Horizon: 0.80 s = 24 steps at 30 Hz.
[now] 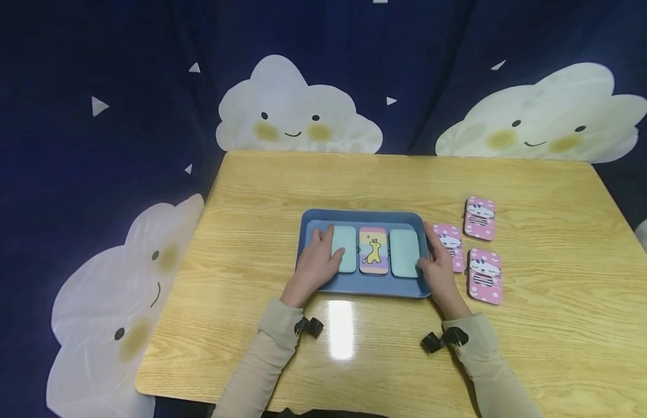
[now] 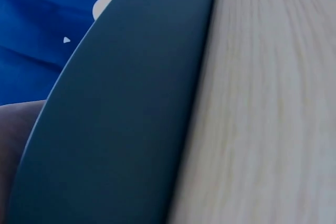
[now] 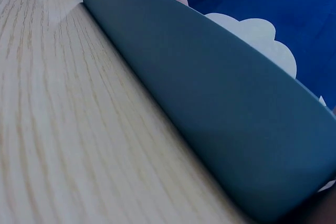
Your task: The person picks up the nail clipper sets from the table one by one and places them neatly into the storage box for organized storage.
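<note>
A blue-grey tray (image 1: 367,285) lies on the table with three small tins in a row inside. The left tin (image 1: 347,249) and right tin (image 1: 404,253) show plain mint-green faces; the middle tin (image 1: 373,251) has a yellow giraffe on pastel stripes. My left hand (image 1: 315,261) reaches over the tray's left part, fingers extended along the left tin's outer edge and thumb across its face, hiding part of it. At the tray's right end, my right hand (image 1: 439,270) grips the side wall, fingers outside and thumb over the rim beside the right tin.
Three pink tins with a white animal picture lie right of the tray: one close behind my right hand (image 1: 451,247), one farther back (image 1: 480,218), one nearer (image 1: 484,276). The wooden table (image 1: 224,278) meets a dark blue cloud-print curtain (image 1: 146,35) behind and at left.
</note>
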{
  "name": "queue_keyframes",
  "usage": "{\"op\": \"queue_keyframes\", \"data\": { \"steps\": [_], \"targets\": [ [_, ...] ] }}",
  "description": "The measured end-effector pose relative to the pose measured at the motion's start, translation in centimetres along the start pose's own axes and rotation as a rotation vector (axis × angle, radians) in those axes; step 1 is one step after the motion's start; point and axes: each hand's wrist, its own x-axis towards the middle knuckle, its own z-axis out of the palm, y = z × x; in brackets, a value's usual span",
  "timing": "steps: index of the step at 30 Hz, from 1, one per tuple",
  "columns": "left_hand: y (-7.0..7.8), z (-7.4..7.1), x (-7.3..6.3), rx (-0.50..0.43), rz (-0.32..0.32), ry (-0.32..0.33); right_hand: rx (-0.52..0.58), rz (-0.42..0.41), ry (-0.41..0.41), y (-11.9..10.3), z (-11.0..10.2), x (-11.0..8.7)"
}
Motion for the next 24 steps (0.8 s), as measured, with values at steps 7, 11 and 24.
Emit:
{"op": "queue_keyframes", "data": {
  "steps": [7,11,24],
  "targets": [
    [0.11,-0.05,-0.22,0.011,-0.006,-0.005,-0.028,-0.018,-0.006,0.15,-0.06,-0.07],
    [0.1,-0.1,-0.17,0.005,-0.014,-0.013,0.005,-0.03,-0.012,0.17,-0.08,-0.09],
    [0.36,-0.55,-0.48,0.131,0.048,0.055,0.01,0.01,0.004,0.16,0.08,0.11]
  ]
}}
